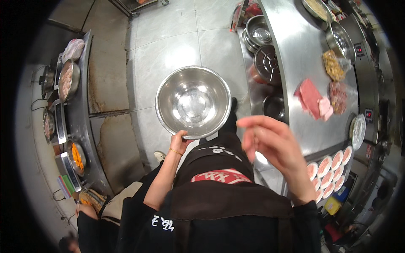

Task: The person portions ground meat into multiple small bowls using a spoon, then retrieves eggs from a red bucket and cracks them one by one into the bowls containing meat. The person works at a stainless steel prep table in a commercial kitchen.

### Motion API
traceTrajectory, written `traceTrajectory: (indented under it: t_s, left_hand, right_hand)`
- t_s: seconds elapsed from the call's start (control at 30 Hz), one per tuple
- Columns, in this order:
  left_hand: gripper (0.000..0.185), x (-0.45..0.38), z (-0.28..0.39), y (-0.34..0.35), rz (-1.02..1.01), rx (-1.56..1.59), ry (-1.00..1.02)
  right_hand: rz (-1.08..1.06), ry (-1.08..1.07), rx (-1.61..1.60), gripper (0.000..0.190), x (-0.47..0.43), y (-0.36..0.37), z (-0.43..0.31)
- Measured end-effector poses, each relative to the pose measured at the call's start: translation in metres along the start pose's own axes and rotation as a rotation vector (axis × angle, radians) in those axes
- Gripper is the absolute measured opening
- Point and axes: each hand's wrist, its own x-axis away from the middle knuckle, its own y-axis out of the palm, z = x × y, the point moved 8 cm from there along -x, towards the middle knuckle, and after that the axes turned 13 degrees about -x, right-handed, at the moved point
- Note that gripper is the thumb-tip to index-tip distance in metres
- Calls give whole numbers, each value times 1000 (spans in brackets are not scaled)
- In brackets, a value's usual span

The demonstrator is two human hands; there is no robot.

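Observation:
My left hand [179, 143] grips the near rim of a large stainless steel bowl [193, 104], its thumb over the edge. The bowl is held out above the tiled floor, and nothing lies inside it. Raised to the right of the bowl, my right hand [267, 142] is slightly blurred, with bent fingers apart and nothing seen between them. It is nearest to the steel worktable [294, 136] on the right. On that table lie a slab of raw meat [310, 99], a paler meat piece [324, 107] and a bag of meat pieces [338, 98].
Steel bowls [259, 31] and a lidded container [265, 64] sit on the shelf below the table. Plates of meat [326, 175] fill a tray at lower right. On the left counter [83, 126] stand bowls of food and scales. Another person [126, 193] works close on my left.

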Motion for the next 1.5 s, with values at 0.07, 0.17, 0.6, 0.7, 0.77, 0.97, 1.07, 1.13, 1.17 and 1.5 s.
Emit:
traceTrajectory:
  t_s: [0.07,0.17,0.6,0.7,0.77,0.97,1.07,1.13,1.17,1.5]
  left_hand:
    - [21,-25,3,23,12,-34,-26]
    - [23,-51,7,49,9,-89,-81]
    - [33,-201,-3,48,40,-164,-289]
    - [33,-232,0,43,-50,-251,-330]
    - [36,-246,5,39,-60,-335,-361]
    - [40,-267,22,39,-69,-494,-446]
    - [43,-274,25,45,-43,-513,-455]
    - [39,-277,24,49,-21,-466,-412]
    - [37,-280,25,54,-60,-413,-360]
    - [37,-294,14,53,-42,-531,-426]
  right_hand:
    - [124,20,-147,31,-57,-87,18]
    - [384,128,-459,26,-127,-217,60]
    - [1336,-81,-811,37,-198,-510,143]
    - [1306,-278,-929,35,-227,-536,136]
    - [1320,-324,-860,37,-242,-549,133]
    - [1411,-352,-833,31,-248,-555,135]
    - [1446,-316,-833,24,-248,-561,132]
    - [1393,-322,-807,25,-247,-566,129]
    - [1406,-346,-805,26,-242,-568,131]
    - [1489,-207,-451,60,-209,-599,96]
